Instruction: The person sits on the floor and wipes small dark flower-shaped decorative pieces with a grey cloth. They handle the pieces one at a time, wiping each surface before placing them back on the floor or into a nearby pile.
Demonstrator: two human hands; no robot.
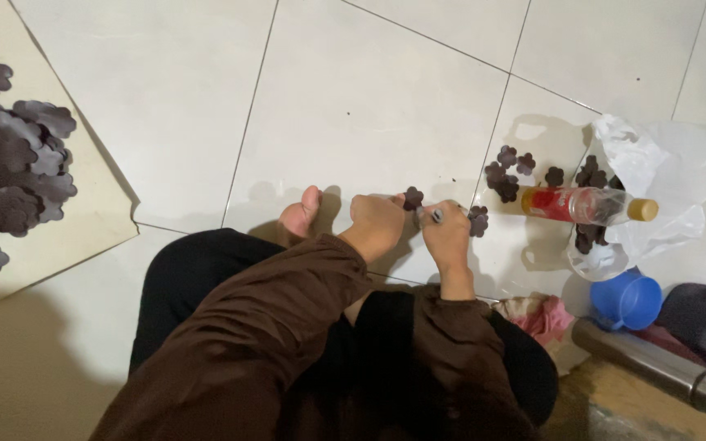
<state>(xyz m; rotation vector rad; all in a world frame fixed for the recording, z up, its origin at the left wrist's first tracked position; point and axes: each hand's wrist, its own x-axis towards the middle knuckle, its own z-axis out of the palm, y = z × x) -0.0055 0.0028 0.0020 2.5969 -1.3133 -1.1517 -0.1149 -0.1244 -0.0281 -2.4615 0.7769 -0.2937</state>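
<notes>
White tiled floor [353, 90] fills the view, and a person sits on it in brown sleeves, one bare foot [301, 214] poking out. At the left edge a big heap of dark flower-shaped pieces [10, 155] rests on a pale board [83, 237], both cut off by the frame. Over at the right, a clear plastic bag [680, 171] lies crumpled, a clear bottle [586, 204] with a red label and gold cap lies on its side across it, and a blue cup [627, 300] is tucked below. More dark flower shapes [507, 175] are scattered on the tiles beside the bottle. Now the hands: the left hand [377, 222] is curled, pinching one small dark flower piece [413, 198] at its fingertips, above the floor's middle. The right hand [445, 233] is clenched around a thin dark tool [436, 215], too small to identify, its tip just beside that flower.
</notes>
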